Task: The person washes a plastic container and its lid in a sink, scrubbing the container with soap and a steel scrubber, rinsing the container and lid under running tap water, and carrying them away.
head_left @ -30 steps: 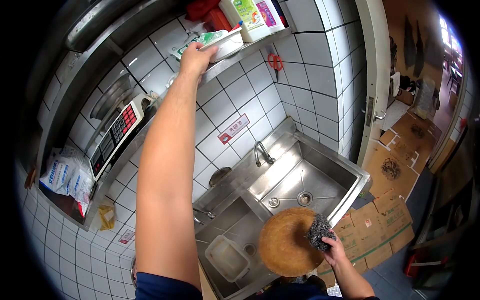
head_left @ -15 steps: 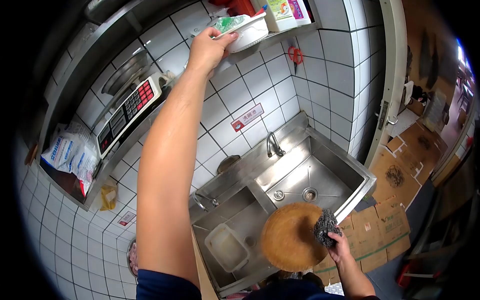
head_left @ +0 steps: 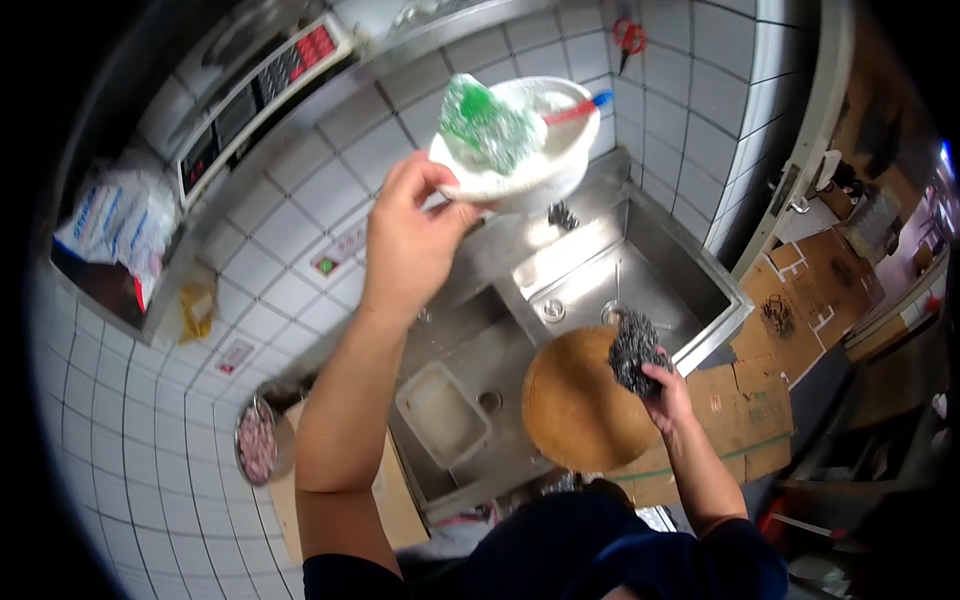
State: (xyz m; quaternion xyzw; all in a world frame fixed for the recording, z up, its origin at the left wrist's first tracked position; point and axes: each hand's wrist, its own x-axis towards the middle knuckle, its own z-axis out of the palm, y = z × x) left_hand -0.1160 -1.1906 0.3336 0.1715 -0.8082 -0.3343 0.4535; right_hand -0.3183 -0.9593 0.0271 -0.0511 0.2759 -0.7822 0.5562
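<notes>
My left hand grips the near rim of a white plastic container, raised in front of the wall tiles. Inside it lie a clear plastic bag with green on it and a thin red and blue handle. Lower right, my right hand is closed around a dark steel wool scourer. The scourer is over the right edge of a round wooden chopping board, which rests across the front of the steel sink.
A rectangular plastic tub sits in the left basin. A scale and plastic bags are on the wall shelf. Red scissors hang on the tiles. A metal bowl of pinkish pieces stands left. Flattened cardboard covers the floor.
My left hand has brought the white container off the shelf, down and toward me. My right hand still holds the scourer, slightly higher and further left. The view has tilted downward.
</notes>
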